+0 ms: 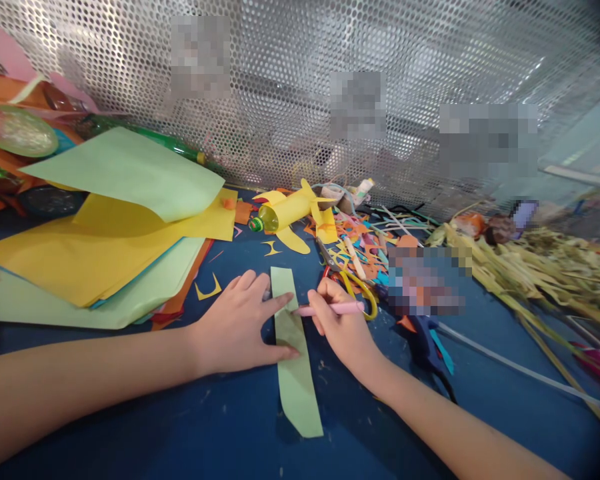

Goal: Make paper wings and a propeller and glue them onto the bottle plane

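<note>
A narrow strip of light green paper (294,373) lies on the blue table (190,427), running away from me. My left hand (240,330) rests flat on the table with its fingers spread and its fingertips pressing the strip's left edge. My right hand (337,320) is closed on a pink pen (337,309), whose tip touches the strip near its upper part. Yellow-handled scissors (353,283) lie just behind my right hand.
A stack of yellow and green paper sheets (105,233) fills the left. A yellow paper-wrapped bottle rocket (287,210) lies behind, amid paper scraps (360,240). Dried straw strips (530,267) cover the right. A perforated metal wall (300,80) closes the back.
</note>
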Demonstrator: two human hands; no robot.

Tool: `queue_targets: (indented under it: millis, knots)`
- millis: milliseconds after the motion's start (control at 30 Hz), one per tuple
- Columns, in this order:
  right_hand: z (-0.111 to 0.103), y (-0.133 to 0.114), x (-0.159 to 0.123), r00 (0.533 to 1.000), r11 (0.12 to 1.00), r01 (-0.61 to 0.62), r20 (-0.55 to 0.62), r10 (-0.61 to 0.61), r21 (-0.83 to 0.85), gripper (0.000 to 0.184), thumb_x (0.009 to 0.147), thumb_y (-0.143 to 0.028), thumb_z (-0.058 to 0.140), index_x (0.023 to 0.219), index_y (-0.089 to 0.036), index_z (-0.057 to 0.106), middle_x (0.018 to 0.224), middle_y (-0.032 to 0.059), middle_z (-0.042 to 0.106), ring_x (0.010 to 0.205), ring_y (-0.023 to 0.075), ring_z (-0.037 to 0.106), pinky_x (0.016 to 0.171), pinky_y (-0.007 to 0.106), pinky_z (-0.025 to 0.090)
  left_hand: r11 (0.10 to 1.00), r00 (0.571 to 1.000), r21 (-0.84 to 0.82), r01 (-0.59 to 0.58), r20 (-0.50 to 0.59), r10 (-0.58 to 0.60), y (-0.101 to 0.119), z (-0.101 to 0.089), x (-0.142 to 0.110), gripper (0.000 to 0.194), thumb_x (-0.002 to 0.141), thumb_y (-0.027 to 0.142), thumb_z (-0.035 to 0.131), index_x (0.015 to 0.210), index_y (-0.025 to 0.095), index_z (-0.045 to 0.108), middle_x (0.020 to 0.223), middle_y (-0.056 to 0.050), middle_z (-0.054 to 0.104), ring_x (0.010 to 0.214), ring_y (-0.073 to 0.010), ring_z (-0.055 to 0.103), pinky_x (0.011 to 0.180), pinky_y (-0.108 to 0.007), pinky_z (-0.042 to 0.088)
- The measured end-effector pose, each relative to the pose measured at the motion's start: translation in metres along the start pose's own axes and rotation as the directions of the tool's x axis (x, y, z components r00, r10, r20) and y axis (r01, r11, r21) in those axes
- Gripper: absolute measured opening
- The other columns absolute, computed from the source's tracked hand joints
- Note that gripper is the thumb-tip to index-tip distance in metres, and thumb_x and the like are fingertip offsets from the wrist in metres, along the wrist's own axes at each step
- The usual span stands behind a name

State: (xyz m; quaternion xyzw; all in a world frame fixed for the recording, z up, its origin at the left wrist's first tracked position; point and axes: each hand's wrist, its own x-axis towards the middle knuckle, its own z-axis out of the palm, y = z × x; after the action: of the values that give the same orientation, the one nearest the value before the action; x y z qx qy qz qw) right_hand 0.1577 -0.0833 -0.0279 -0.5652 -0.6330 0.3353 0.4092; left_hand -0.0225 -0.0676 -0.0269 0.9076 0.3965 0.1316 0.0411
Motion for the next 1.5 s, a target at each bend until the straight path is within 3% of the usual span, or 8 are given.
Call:
queue_targets:
  millis: [333,567,733,867,1033,1167,1500]
  knots:
    - [-0.001,-0.001,-0.002,0.995,0.998,0.038,0.091,-0.043,0.058,0.029,0.088,-0.03,0.048,0.063,-0.023,0.035,0.041,-0.0108,0.039,0.04,0.0082,0.041,0.051,0.022,0.039,1.0,1.0,-0.003,0.009,0.018,-0.009,0.0,-0.001,0.001,0.072,0.069,0.071,0.047,0.127,0.028,0.049,0.095,-0.008,0.044,0.091,-0.0277,0.04,0.081,-0.044,0.039]
    - [-0.008,-0.004,-0.002,0.991,0.966,0.046,-0.135,-0.012,0.256,0.028,0.091,-0.033,0.041,0.065,-0.022,0.038,0.045,-0.0083,0.04,0.048,0.0108,0.047,0.054,0.023,0.039,0.994,0.998,-0.102,0.032,0.053,-0.027,-0.003,0.0,0.002,0.074,0.066,0.072,0.049,0.128,0.031,0.048,0.097,-0.007,0.044,0.094,-0.0275,0.04,0.089,-0.047,0.036]
    - [-0.015,-0.005,0.002,0.971,0.981,0.134,-0.216,-0.102,0.142,0.019,0.087,-0.032,0.049,0.071,-0.022,0.045,0.06,-0.0052,0.045,0.059,0.0114,0.047,0.059,0.024,0.039,0.984,0.995,-0.158,0.078,0.069,-0.067,-0.006,0.004,0.004,0.089,0.062,0.074,0.05,0.138,0.03,0.032,0.104,-0.007,0.045,0.101,-0.0298,0.039,0.095,-0.05,0.031]
    - [-0.016,0.0,0.008,0.98,0.99,0.127,-0.159,-0.116,0.062,0.028,0.09,-0.034,0.041,0.068,-0.021,0.05,0.06,-0.0034,0.046,0.06,0.0122,0.048,0.059,0.024,0.038,0.987,0.993,-0.117,0.111,0.045,-0.106,-0.006,0.005,0.004,0.1,0.057,0.079,0.049,0.137,0.022,0.034,0.108,-0.01,0.047,0.102,-0.0322,0.039,0.094,-0.052,0.03]
    - [-0.014,0.002,0.01,0.993,0.993,0.09,-0.085,-0.083,0.078,0.014,0.084,-0.031,0.052,0.074,-0.022,0.048,0.054,-0.0061,0.052,0.052,0.0114,0.051,0.051,0.022,0.038,0.99,0.993,-0.084,0.116,0.035,-0.113,-0.006,0.004,0.004,0.097,0.054,0.082,0.046,0.13,0.021,0.046,0.104,-0.011,0.048,0.099,-0.0321,0.04,0.09,-0.053,0.031]
    - [-0.015,0.001,0.009,0.995,0.997,0.071,-0.072,-0.07,0.014,0.032,0.083,-0.029,0.054,0.056,-0.021,0.038,0.045,-0.0075,0.044,0.042,0.0083,0.043,0.045,0.02,0.034,0.987,0.99,-0.091,0.132,0.051,-0.128,-0.006,0.004,0.003,0.1,0.053,0.083,0.045,0.133,0.024,0.042,0.105,-0.01,0.047,0.099,-0.033,0.039,0.089,-0.052,0.032]
    - [-0.013,0.008,0.011,0.999,0.999,0.042,-0.008,-0.042,0.008,0.028,0.082,-0.026,0.054,0.059,-0.021,0.04,0.044,-0.0078,0.047,0.042,0.0086,0.046,0.047,0.02,0.036,0.985,0.989,-0.092,0.143,0.063,-0.137,-0.006,0.003,0.004,0.102,0.052,0.083,0.044,0.134,0.023,0.041,0.107,-0.01,0.047,0.101,-0.0338,0.039,0.091,-0.05,0.03]
